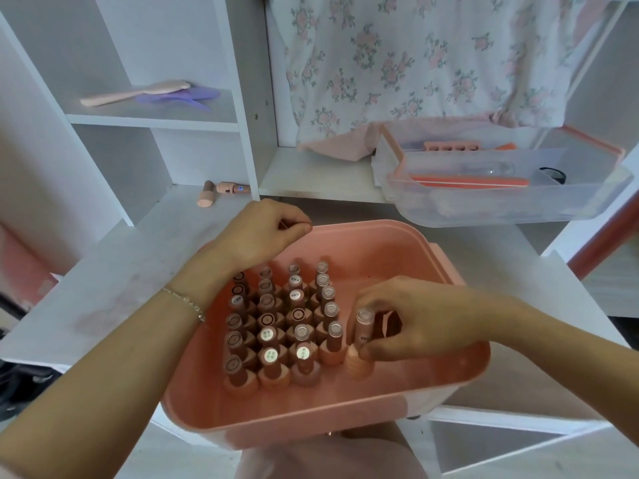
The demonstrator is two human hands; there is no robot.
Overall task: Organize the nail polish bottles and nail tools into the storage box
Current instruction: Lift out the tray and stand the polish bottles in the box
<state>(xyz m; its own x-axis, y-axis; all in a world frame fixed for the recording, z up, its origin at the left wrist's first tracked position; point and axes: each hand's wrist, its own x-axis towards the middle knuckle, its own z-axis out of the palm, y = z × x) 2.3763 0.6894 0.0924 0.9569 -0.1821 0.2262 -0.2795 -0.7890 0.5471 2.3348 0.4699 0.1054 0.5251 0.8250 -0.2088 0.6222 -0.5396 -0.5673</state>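
The right hand [411, 319] pinches a nail polish bottle [363, 340] by its cap and neck, fingers curled round it from the right, and holds it upright with its long axis near vertical, its base at or just above the floor of the pink storage box [345, 413]; whether it already stands there I cannot tell. It sits just to the right of the standing rows of bottles [280, 323], at the near end of what looks like a new row starting. This is the relation that matters: the packed rows lie touching or almost touching on the bottle's left, while open floor lies to its right and farther back, so the hand has room to withdraw rightward and upward without knocking caps. The left hand [266, 229] rests at the box's far left rim, fingers curled in loosely; whether it holds anything I cannot tell. Far right on the white desk [121, 271], a clear tray [501, 202] holds nail tools, including an orange file [477, 181]. Two more small bottles [221, 191] lie on their sides far left, nearer the left hand.
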